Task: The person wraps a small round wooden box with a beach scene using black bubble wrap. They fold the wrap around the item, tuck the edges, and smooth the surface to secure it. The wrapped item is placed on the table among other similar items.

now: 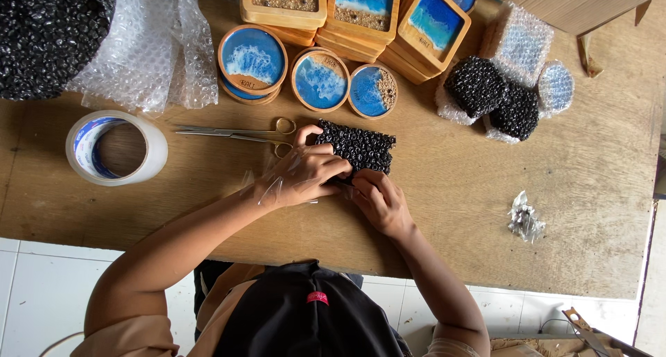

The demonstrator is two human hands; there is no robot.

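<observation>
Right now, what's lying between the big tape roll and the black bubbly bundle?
In the head view, scissors lie on the table between the tape roll and the black bundle.

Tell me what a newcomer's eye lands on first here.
Both hands, left hand and right hand, press a black bubble-wrapped bundle at the table's centre. Behind it sit blue ocean-patterned round coasters. A clear tape roll lies at left, scissors beside it.
</observation>
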